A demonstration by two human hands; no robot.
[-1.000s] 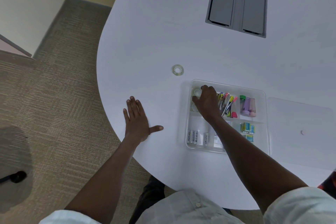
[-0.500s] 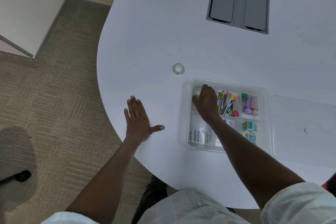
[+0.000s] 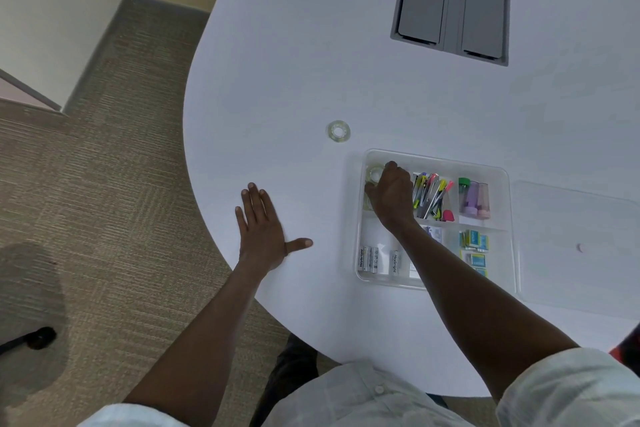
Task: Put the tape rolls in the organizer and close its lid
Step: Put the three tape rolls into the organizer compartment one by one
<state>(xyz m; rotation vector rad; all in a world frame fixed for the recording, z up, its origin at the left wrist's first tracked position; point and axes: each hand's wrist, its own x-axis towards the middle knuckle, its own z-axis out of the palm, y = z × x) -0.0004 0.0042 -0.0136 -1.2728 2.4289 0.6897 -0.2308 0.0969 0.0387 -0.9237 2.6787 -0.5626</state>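
One tape roll [image 3: 374, 173] under our right hand [image 3: 393, 196], fingers curled, grip unclear | seat it flat | left hand [image 3: 261, 230] spread on tabletop [image 3: 346, 45] | second roll [image 3: 338, 131] outside organizer [image 3: 502, 172].

We see one clear tape roll [image 3: 338, 131] lying flat on the white table, just beyond the organizer's far left corner and apart from it. A second tape roll [image 3: 374, 174] sits in the organizer's far left compartment, partly hidden. The organizer [image 3: 504, 174] is a clear, shallow divided tray, open. Its clear lid [image 3: 581, 246] lies flat on the table just beside its right edge.
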